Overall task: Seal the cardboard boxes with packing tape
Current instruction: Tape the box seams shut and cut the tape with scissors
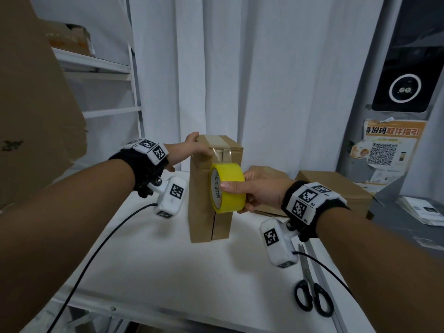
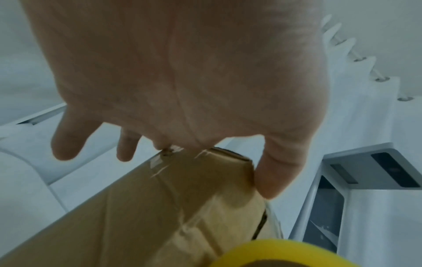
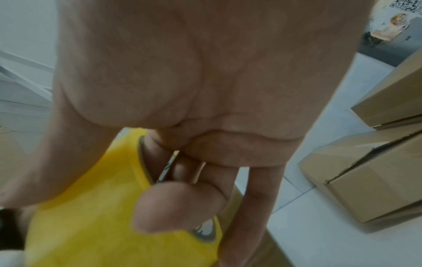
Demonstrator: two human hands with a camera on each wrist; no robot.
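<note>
Scissors near table front edge, untouched. Right hand clamped on yellow tape roll, fingers through core, roll against upright box front face. Clear strip running from top edge down toward roll. Left hand gripping box top corner, thumb pressing strip. Seam below roll untaped; strip uncut. Further boxes behind, probably unsealed.
</note>
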